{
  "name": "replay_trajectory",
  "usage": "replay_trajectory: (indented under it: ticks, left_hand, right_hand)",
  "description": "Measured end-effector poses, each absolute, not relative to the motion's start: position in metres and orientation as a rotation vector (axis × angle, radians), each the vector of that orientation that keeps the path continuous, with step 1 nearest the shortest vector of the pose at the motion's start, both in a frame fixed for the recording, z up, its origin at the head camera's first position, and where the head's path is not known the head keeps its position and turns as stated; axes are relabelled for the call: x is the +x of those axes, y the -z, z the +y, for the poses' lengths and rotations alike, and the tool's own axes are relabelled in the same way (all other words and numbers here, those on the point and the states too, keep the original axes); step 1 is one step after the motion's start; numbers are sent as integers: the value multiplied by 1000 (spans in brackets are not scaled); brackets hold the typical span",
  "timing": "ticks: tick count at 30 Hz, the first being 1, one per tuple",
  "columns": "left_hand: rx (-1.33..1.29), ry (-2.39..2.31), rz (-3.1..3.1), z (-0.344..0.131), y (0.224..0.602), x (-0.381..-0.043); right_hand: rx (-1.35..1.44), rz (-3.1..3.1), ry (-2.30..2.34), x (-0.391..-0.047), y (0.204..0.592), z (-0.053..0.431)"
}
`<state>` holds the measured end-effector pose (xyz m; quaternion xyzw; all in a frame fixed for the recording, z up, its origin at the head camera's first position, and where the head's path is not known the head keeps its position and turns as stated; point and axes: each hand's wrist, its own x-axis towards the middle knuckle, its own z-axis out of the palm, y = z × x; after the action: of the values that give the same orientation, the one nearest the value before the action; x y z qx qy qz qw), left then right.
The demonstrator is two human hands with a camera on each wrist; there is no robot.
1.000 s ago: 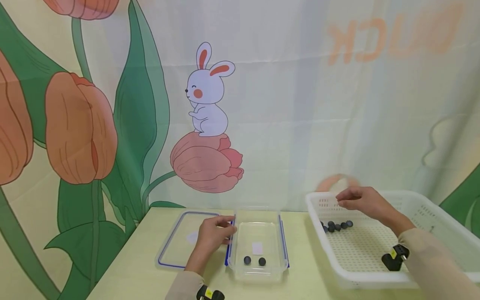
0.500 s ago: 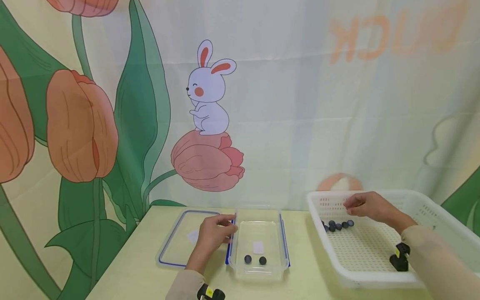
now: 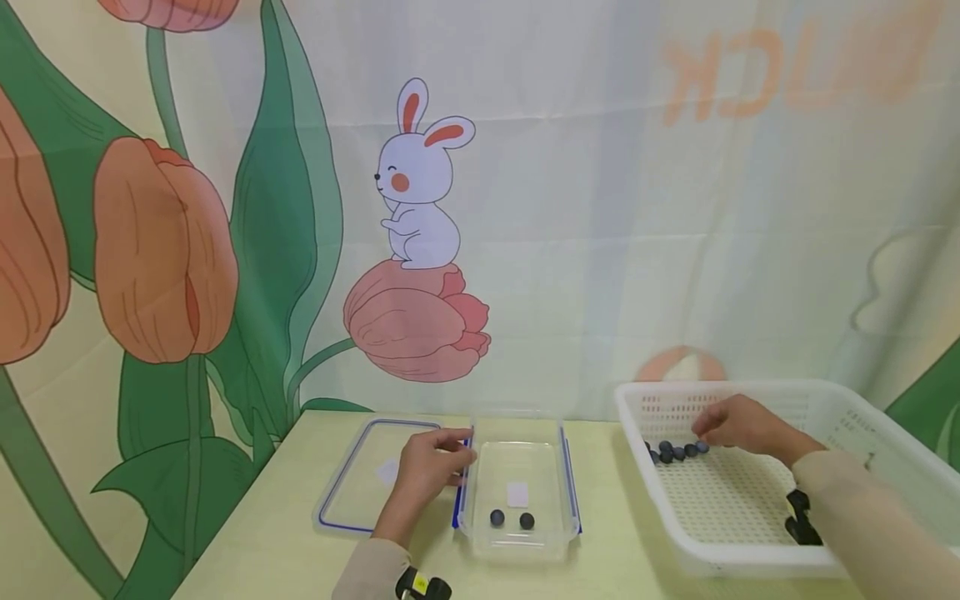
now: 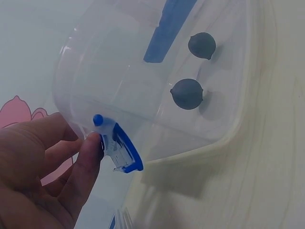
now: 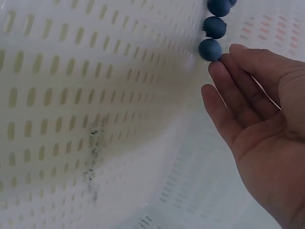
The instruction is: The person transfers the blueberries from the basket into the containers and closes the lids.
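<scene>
My left hand holds the left side of a clear plastic food container. In the left wrist view its fingers grip the rim beside a blue latch. Two dark blue balls, like blueberries, lie inside the container near its front end. My right hand reaches down into a white plastic basket, fingers slightly bent and nothing between them. Its fingertips are right at the end ball of a row of similar dark blueberries by the basket's left wall.
A clear lid with a blue seal lies on the table left of the container, partly behind my left hand. Behind the table hangs a curtain printed with tulips and a rabbit. The basket's raised rim surrounds my right hand.
My right hand has lowered and shifted slightly right within the basket, its fingertips coming down to the end of the row of blueberries. The left hand stays on the container.
</scene>
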<state>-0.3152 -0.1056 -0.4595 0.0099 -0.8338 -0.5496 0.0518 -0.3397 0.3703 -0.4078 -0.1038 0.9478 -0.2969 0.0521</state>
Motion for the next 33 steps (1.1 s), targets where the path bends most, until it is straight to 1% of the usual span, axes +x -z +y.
replay_trajectory:
  ticks: [5, 8, 18, 24, 27, 33]
  left_hand:
    - [-16, 1651, -2529, -112, 496, -347]
    - [-8, 1650, -2528, -113, 506, -357]
    - [0, 1650, -2532, -112, 507, -359]
    - [2, 1653, -2531, -111, 507, -359]
    - [8, 1646, -2529, -109, 497, -349]
    - [74, 1655, -2547, -101, 448, -308]
  right_hand:
    - [-305, 2865, 879, -340, 412, 374]
    - [-321, 2862, 869, -340, 412, 375]
    - [-388, 2883, 835, -337, 413, 374]
    - [-404, 2891, 839, -335, 405, 372]
    - [-412, 2914, 835, -335, 400, 372]
    - [-424, 2948, 881, -331, 387, 370]
